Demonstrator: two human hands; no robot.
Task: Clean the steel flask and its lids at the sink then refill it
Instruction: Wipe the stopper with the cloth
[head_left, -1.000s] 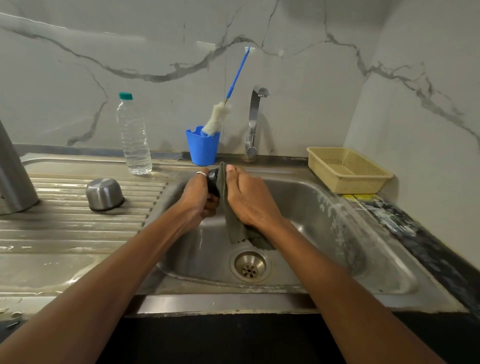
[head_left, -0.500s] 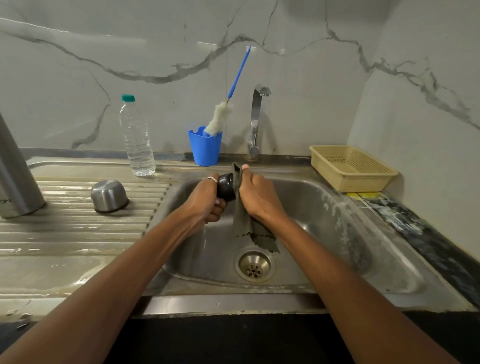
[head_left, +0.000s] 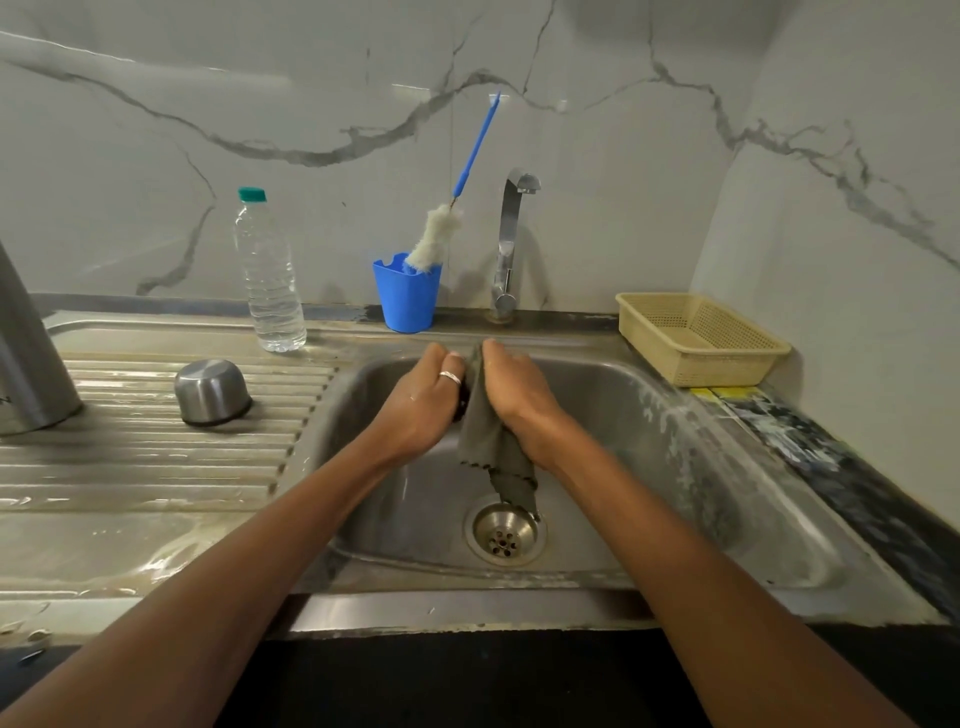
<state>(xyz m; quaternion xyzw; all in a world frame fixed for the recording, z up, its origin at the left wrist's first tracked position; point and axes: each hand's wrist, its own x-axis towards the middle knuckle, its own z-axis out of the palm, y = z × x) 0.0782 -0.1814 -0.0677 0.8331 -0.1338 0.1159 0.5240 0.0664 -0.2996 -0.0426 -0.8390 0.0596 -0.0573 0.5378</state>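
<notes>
Above the drain (head_left: 505, 530), the left hand (head_left: 423, 410) grips the dark lid (head_left: 461, 408), now nearly hidden. The right hand (head_left: 519, 400) clutches the cloth (head_left: 488, 447) against it. Lid wiping evidently continues.

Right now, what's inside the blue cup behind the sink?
A bottle brush stands in the blue cup, white fluffy head at the rim, blue handle leaning up right. The cup's wall hides its tip and anything else inside.
</notes>
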